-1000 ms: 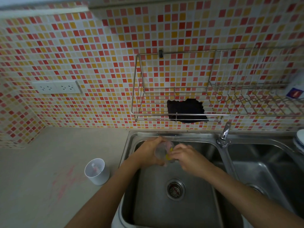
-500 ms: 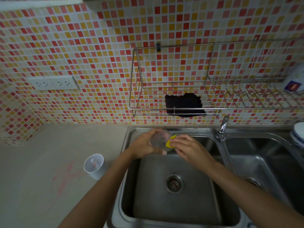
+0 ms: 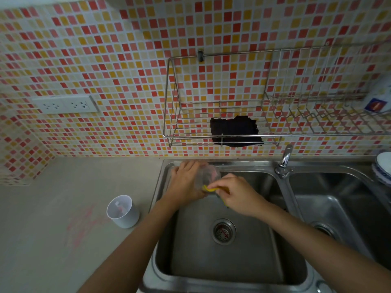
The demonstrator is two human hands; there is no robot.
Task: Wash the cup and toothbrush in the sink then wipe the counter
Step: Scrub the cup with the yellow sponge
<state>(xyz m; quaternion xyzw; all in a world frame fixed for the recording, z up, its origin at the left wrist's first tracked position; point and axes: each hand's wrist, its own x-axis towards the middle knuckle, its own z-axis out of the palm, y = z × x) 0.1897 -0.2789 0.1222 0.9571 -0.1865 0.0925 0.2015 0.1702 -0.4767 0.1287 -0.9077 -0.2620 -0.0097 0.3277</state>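
Cup in grip of left hand, yellow sponge in grip of right hand

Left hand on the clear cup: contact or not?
Touching. The head view shows the left hand with its fingers wrapped round the clear cup, holding it over the sink.

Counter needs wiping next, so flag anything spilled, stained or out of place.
Pink smears streak the counter left of the sink, beside the white cup; they look like a stain or spill. A dark cloth droops below the wire rack. Nothing else stands out.
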